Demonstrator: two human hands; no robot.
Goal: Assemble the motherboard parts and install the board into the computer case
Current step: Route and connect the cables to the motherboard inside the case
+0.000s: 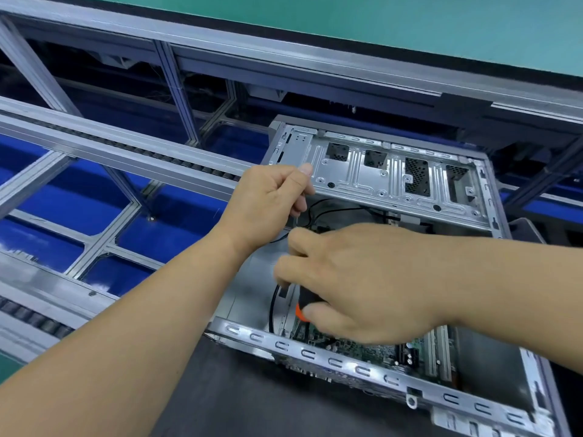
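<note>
1. Computer case (394, 184) lies open side up on the dark worktop (239, 389), filling the frame from centre out to 4 o'clock.
2. Your left hand (274, 193) sits at the case's 10 o'clock corner, fingers curled, pinching a thin black cable (318, 205) and lifting it just clear of the drive cage (397, 175).
3. The cable loops down from that hand into the case and runs behind your right hand.
4. Your right hand (362, 285) is over the middle of the case, fingers curled round a screwdriver (304, 305) with a black and orange handle. Thumb presses the handle at the hand's 7 o'clock edge.
5. Screwdriver tip is hidden by the hand; cannot tell what it touches.
6. Motherboard (356, 348) sits inside the case on its floor, green surface showing at 5 o'clock of your right hand, just inside the near case rail (315, 354).
7. White expansion slots (437, 354) are visible on the board at 3 o'clock from that patch.
8. A second black cable (273, 307) hangs along the case's left inner wall, at 9 o'clock of the screwdriver handle.
9. Roller conveyor with aluminium frame (126, 152) runs across at 9 to 11 o'clock, well apart from the case, blue surface under it.
10. Green floor (410, 26) shows at 12 o'clock.
</note>
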